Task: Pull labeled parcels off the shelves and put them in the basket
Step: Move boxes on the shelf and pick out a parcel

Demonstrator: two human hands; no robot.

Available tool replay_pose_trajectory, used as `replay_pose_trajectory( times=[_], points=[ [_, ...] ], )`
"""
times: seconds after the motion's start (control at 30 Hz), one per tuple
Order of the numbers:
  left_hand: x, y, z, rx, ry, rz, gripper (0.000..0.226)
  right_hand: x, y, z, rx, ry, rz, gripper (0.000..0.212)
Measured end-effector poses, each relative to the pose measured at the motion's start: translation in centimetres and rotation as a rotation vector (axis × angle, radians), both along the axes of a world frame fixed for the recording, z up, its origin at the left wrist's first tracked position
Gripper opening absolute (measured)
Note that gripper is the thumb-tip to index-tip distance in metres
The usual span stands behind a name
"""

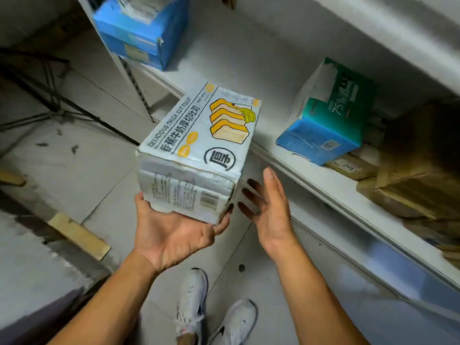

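Observation:
A white toast carton with yellow bread pictures and a label on its near end is held in front of the white shelf. My left hand is palm up under its near end, fingers curled round the bottom corner. My right hand is beside the carton's right side with fingers spread and relaxed, a little apart from it. No basket is in view.
On the shelf lie a teal and blue box, brown paper parcels at the right and a blue box at the far left. A metal stand and wood pieces are on the tiled floor.

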State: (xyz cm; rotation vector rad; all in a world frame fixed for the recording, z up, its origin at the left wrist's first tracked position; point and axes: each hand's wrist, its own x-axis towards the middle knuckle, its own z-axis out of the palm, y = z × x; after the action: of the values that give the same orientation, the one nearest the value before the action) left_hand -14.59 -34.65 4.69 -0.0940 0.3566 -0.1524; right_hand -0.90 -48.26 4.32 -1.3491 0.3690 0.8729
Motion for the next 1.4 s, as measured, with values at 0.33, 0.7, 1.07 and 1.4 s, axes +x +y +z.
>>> replay_pose_trajectory(
  times=[0.33, 0.7, 1.07, 1.4],
  points=[
    [-2.3, -0.5, -1.8, 0.566, 0.193, 0.023, 0.099, 0.0, 1.0, 0.2, 0.125, -0.014, 0.227, 0.122],
    [-0.2, 2.9, 0.9, 2.675, 0.084, 0.155, 0.087, -2.0, -0.9, -1.1, 0.155, 0.090, -0.094, 0.131],
    [0.1, 4.3, -1.8, 2.990, -0.231, 0.170, 0.056, -3.4, 1.9, -0.8, 0.119, 0.135, -0.173, 0.129],
    [3.3, 6.3, 1.5, 2.164, 0.615, 0.419, 0.070, 1.0, 6.4, 2.7, 0.062, -0.250, 0.191, 0.083]
  ],
)
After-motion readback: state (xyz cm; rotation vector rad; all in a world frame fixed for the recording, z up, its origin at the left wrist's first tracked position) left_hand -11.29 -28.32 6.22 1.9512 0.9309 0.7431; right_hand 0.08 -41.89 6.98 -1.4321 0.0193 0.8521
